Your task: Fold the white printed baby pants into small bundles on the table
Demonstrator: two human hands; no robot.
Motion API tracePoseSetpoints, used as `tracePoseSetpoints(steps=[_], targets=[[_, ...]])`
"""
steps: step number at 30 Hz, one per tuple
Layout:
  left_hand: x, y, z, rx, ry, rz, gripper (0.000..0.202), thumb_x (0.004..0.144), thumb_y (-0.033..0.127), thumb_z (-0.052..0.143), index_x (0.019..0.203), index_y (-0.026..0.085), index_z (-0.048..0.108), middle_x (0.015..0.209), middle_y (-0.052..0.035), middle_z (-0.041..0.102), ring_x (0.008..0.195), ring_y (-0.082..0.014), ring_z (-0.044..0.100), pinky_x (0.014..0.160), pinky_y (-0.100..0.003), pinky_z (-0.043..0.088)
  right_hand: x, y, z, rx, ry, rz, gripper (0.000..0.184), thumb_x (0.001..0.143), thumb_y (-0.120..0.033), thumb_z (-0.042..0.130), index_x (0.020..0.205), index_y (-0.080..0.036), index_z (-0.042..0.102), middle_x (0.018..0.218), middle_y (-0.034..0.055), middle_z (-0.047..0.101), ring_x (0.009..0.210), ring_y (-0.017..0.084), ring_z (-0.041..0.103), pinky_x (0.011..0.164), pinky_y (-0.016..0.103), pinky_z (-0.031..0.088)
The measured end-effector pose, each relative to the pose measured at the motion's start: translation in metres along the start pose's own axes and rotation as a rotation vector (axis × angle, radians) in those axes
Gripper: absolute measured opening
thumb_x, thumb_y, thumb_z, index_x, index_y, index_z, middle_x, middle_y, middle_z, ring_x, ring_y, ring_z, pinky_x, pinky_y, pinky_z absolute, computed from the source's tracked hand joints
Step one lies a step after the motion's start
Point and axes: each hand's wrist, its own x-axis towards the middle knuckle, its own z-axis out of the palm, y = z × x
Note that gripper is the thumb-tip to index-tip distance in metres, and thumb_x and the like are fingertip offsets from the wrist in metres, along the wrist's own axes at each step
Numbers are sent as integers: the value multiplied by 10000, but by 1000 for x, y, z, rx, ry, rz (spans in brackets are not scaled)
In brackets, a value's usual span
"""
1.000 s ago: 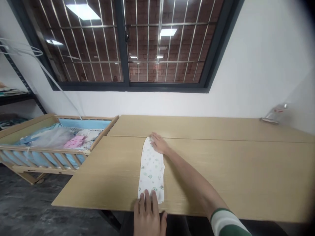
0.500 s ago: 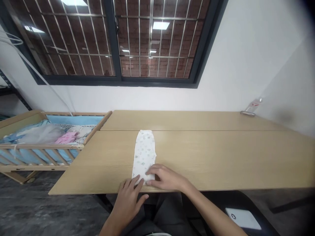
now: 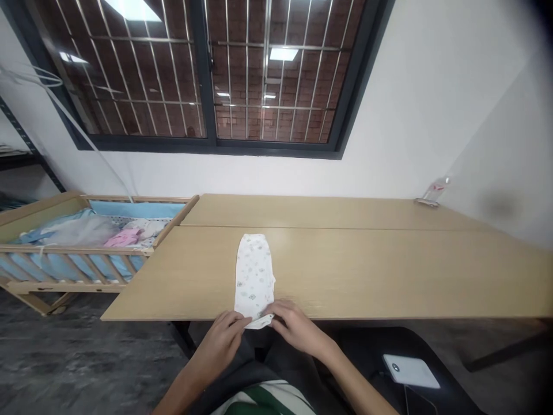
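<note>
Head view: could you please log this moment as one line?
white cloth: flat on table | left hand: at near end | right hand: same

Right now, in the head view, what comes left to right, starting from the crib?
Wooden crib, left hand, white printed baby garment, right hand, white corded device.

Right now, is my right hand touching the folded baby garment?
Touching: the head view shows the right hand with its fingertips on the near end of the folded baby garment.
</note>
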Motion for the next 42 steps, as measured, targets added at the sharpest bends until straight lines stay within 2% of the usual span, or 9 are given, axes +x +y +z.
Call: tracePoseSetpoints(steps=[6, 13, 21, 26, 29, 32, 36, 39, 42], targets=[[8, 5, -18, -163, 36, -136, 318, 957, 300, 527, 1251, 257, 639, 1140, -67, 713, 1055, -209, 648, 944, -368, 537, 0, -18, -21, 174, -10, 65, 192, 987, -337, 533, 1073, -248, 679, 1019, 35, 718, 933, 223, 663, 862, 338, 513], [45, -19, -33, -305, 134, -273, 297, 927, 448, 563, 883, 181, 686, 794, -23, 692, 786, -179, 649, 771, -290, 523, 29, 1, -44, 327, 157, 38, 264, 909, -447, 654, 996, -199, 687, 1026, 63, 678, 934, 212, 638, 836, 330, 511], [133, -70, -29, -399, 194, -379, 348, 920, 430, 572, 1039, 123, 685, 1016, -114, 753, 869, -207, 704, 778, -309, 564, 124, 58, -69, 522, 431, 70, 491, 736, -455, 813, 1096, -163, 651, 855, 23, 664, 749, 159, 627, 701, 293, 519], [180, -102, -11, -270, 151, -525, 276, 958, 372, 607, 1083, 132, 661, 1069, -98, 719, 913, -191, 693, 826, -357, 577, 177, 101, -65, 467, 535, 256, 381, 729, -351, 815, 1004, -169, 626, 779, 12, 666, 723, 166, 652, 650, 278, 532], [193, -107, -4, -142, 112, -608, 317, 957, 407, 625, 1153, 157, 635, 1133, -68, 677, 974, -195, 670, 872, -418, 571, 192, 120, -57, 395, 572, 336, 286, 743, -275, 789, 951, -184, 616, 727, -4, 646, 710, 167, 651, 659, 277, 537], [189, -93, 0, 12, 116, -642, 346, 945, 361, 625, 1212, 141, 613, 1235, -143, 648, 1136, -263, 625, 986, -457, 502, 195, 131, -51, 305, 598, 400, 232, 784, -241, 740, 978, -184, 627, 772, 22, 671, 782, 185, 668, 763, 310, 549], [153, -46, 16, 177, 125, -584, 477, 928, 349, 577, 1327, 89, 550, 1392, -240, 548, 1332, -369, 483, 1104, -500, 371, 190, 126, -48, 211, 603, 376, 362, 896, -287, 609, 1235, -161, 590, 1173, 139, 677, 1095, 243, 649, 974, 399, 506], [115, -8, 40, 255, 91, -463, 595, 925, 432, 542, 1416, 98, 497, 1522, -216, 448, 1406, -385, 396, 1151, -504, 311, 182, 103, -42, 168, 539, 260, 504, 923, -339, 595, 1395, -179, 518, 1444, 158, 538, 1309, 262, 540, 1106, 425, 419], [89, 12, 62, 428, 81, -370, 671, 946, 503, 473, 1447, 57, 482, 1524, -243, 445, 1437, -424, 345, 1159, -545, 284, 167, 68, -30, 53, 312, 18, 579, 963, -435, 565, 1487, -212, 460, 1584, 118, 408, 1464, 263, 371, 1212, 434, 282]])
